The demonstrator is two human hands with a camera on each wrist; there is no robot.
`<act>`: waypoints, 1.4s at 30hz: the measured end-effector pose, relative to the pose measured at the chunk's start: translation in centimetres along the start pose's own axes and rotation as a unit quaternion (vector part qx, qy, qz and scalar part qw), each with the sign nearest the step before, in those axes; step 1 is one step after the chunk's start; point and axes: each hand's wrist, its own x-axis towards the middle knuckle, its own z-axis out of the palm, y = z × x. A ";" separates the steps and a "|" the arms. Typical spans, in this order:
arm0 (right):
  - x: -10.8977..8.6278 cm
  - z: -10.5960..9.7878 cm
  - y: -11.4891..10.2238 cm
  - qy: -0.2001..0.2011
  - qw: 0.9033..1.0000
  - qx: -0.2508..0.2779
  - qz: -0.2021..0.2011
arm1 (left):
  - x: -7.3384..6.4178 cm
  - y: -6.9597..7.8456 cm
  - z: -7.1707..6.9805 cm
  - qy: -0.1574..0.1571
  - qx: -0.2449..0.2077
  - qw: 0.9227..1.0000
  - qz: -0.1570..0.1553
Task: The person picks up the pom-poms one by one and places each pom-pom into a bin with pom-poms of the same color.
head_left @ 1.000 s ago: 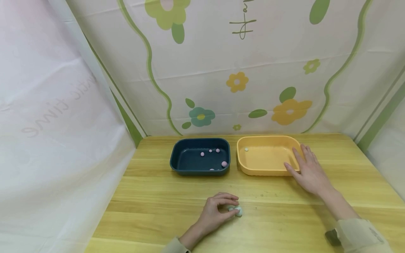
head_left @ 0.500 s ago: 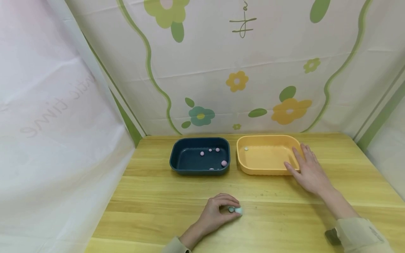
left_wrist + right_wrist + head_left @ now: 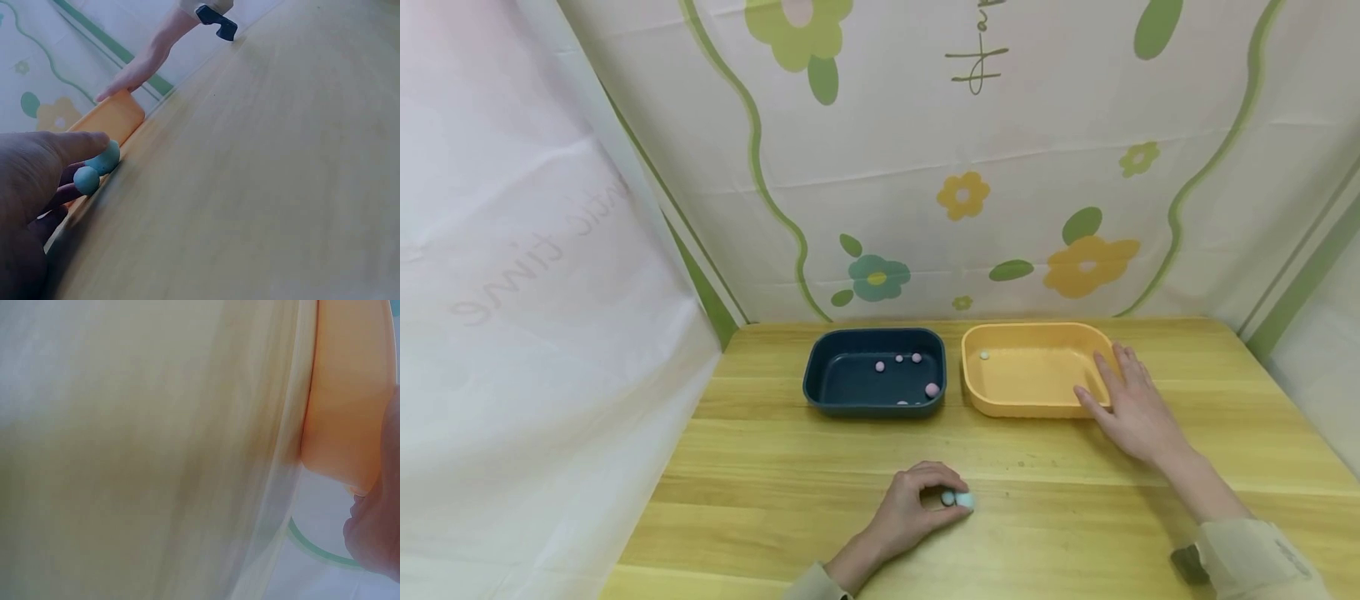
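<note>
My left hand (image 3: 904, 512) is low over the table, pinching a larger pale blue-green ball (image 3: 965, 501) between thumb and fingertips. A smaller ball (image 3: 948, 497) of the same colour sits right against it, inside the curve of the hand. In the left wrist view the thumb lies on the larger ball (image 3: 107, 159), and the smaller ball (image 3: 86, 180) is nearer the palm. My right hand (image 3: 1138, 417) rests with spread fingers on the right rim of a yellow tray (image 3: 1037, 411). One small pale green ball (image 3: 984, 355) lies at that tray's left end.
Left of the yellow tray stands a dark blue tray (image 3: 872, 411) with several pink balls (image 3: 932, 390) inside. Both trays are near the back of the wooden table (image 3: 775, 500). Behind them hangs a flower-print cloth (image 3: 917, 150), and white cloth (image 3: 550, 375) closes off the left side.
The left thumb and fingertips have closed around the larger ball, which a second ago had only the thumb at it. The right hand and both trays have stayed put.
</note>
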 end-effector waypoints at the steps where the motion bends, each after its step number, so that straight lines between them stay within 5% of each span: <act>1: -0.1 0.0 0.0 0.000 1.000 0.000 0.000 | 0.0 0.0 0.0 0.002 0.001 1.000 0.003; 9: -0.2 -0.2 -0.2 -0.008 1.000 0.003 0.004 | -0.1 0.6 0.0 0.019 -0.007 0.999 -0.035; 23: -0.1 -0.3 -0.2 -0.008 1.000 0.003 0.001 | 0.1 1.4 0.0 0.027 -0.020 0.999 -0.042; 42: -0.3 -0.2 -0.2 0.000 1.000 0.006 -0.002 | 3.0 3.3 -1.7 0.043 0.004 0.999 0.013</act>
